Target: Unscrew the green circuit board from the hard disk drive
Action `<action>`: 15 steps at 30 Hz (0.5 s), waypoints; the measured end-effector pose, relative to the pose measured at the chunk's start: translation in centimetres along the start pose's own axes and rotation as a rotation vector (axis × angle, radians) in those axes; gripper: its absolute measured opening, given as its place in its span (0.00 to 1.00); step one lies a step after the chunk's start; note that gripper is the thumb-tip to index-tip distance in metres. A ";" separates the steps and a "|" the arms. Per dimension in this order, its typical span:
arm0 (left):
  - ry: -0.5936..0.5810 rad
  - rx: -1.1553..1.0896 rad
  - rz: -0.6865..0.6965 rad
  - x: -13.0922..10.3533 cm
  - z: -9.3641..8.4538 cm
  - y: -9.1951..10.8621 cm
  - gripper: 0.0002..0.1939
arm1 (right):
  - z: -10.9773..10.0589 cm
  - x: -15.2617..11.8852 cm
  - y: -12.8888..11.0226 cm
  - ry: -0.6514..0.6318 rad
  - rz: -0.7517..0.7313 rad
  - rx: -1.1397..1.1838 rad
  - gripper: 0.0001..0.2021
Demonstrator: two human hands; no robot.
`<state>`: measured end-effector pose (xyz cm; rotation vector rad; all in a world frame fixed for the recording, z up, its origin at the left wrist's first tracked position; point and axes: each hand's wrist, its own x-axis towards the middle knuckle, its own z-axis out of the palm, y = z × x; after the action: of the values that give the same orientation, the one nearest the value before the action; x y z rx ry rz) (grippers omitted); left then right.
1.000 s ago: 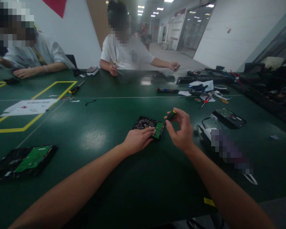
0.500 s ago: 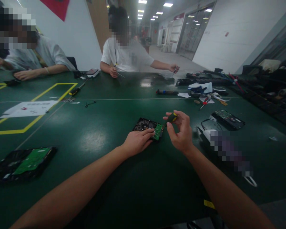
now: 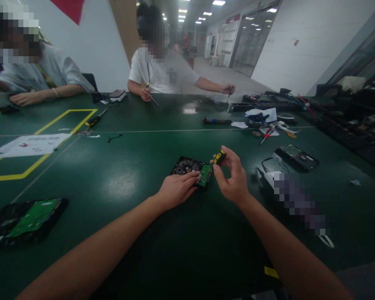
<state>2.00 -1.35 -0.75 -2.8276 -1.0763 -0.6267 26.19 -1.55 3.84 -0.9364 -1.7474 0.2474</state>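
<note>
A black hard drive (image 3: 183,165) with a green circuit board (image 3: 205,175) at its right end lies on the green table in front of me. My left hand (image 3: 178,188) grips its near side, fingers across the top and the thumb low at the near edge. Between the thumb and fingers of my right hand (image 3: 233,177) is a screwdriver (image 3: 219,157) with a black and yellow handle. It tilts down toward the right end of the drive; its tip is too small to make out.
Another hard drive (image 3: 34,218) lies at the near left, a third (image 3: 296,157) at the right. A partly blurred long item (image 3: 300,200) sits beside my right forearm. Farther back are a red-handled screwdriver (image 3: 268,133), a black-yellow screwdriver (image 3: 93,121) and paper (image 3: 31,143). Two people sit opposite.
The screwdriver handle has turned slightly in my right hand, showing more yellow. My left hand stays on the hard drive. The whole view has shifted a little.
</note>
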 end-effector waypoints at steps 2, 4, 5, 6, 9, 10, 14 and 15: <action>-0.011 0.000 -0.009 0.0 0.1 0.0 0.19 | 0.1 -0.1 0.2 -0.010 0.018 0.037 0.34; -0.016 -0.002 -0.023 0.0 0.0 0.0 0.19 | 0.1 -0.1 0.3 0.000 0.024 0.038 0.35; -0.017 -0.005 -0.024 0.1 -0.1 0.1 0.19 | 0.2 -0.1 0.4 0.012 0.020 0.024 0.35; -0.021 -0.006 -0.019 0.1 -0.1 0.1 0.19 | 0.2 -0.1 0.4 0.023 0.014 0.009 0.35; -0.006 -0.004 -0.014 0.1 -0.3 0.2 0.18 | 0.1 -0.1 0.2 0.032 -0.009 0.003 0.35; -0.004 -0.005 -0.010 0.1 -0.4 0.2 0.18 | 0.1 -0.1 0.1 0.019 -0.014 0.009 0.35; 0.001 -0.021 -0.005 0.1 -0.3 0.2 0.18 | 0.1 -0.2 -0.4 -0.008 -0.018 0.069 0.34; 0.000 -0.021 -0.006 0.1 -0.3 0.2 0.19 | 0.1 -0.2 -0.5 -0.006 -0.011 0.083 0.34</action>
<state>2.09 -1.49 -0.46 -2.8434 -1.0853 -0.6415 25.90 -1.99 3.90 -0.8665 -1.7343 0.3137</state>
